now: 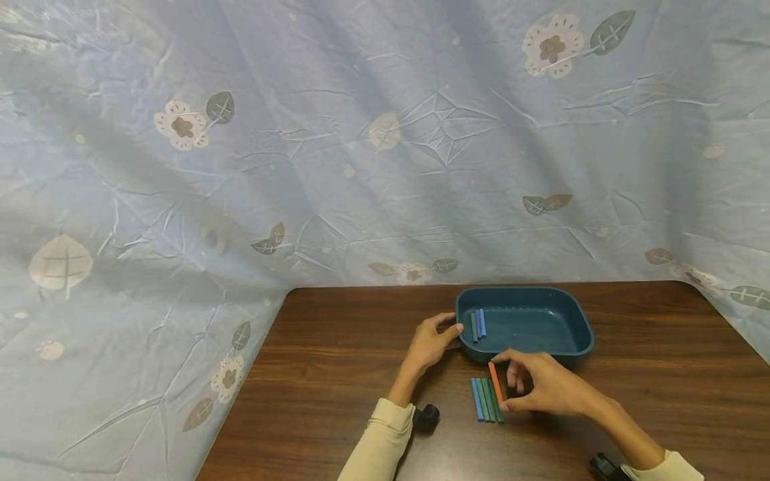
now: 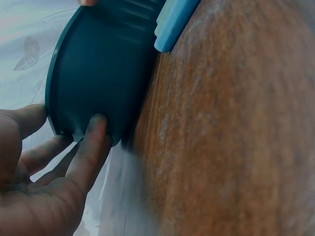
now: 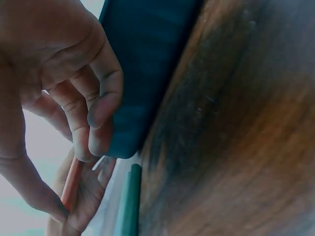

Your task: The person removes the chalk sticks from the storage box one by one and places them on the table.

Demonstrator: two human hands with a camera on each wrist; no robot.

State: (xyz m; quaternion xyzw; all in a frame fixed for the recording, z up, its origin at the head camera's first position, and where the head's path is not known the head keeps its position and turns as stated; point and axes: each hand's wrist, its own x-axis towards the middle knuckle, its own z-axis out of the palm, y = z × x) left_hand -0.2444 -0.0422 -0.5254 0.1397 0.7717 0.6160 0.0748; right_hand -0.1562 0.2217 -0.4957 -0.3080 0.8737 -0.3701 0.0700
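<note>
1. Cloth (image 1: 361, 167): pale blue sheet printed with flowers and leaves, hanging behind the table and falling past its left and right edges.
2. Table (image 1: 662, 374): dark brown wood grain; bears everything listed below.
3. Tray (image 1: 580, 327): teal, shallow, with rounded corners, set near the table's far edge. Two short sticks (image 1: 478, 325), one teal and one blue, lie side by side inside it against the left wall.
4. Left hand (image 1: 430, 344): fingers nearly straight, resting against the tray's left outer wall; the left wrist view shows the fingertips (image 2: 93, 129) touching the wall (image 2: 98, 69), with nothing gripped.
5. Right hand (image 1: 544, 386): just in front of the tray, thumb and forefinger pinching the orange stick; the other fingers are curled, as the right wrist view shows (image 3: 74, 98).
6. Row (image 1: 486, 399): blue and green sticks lying parallel and touching on the table, just left of the right hand and in front of the tray.
7. Orange stick (image 1: 496, 382): tilted, upper end near the tray's front wall, lower end beside the row's right edge; held at both ends by the right hand. Also seen between the fingers in the right wrist view (image 3: 72, 183).
</note>
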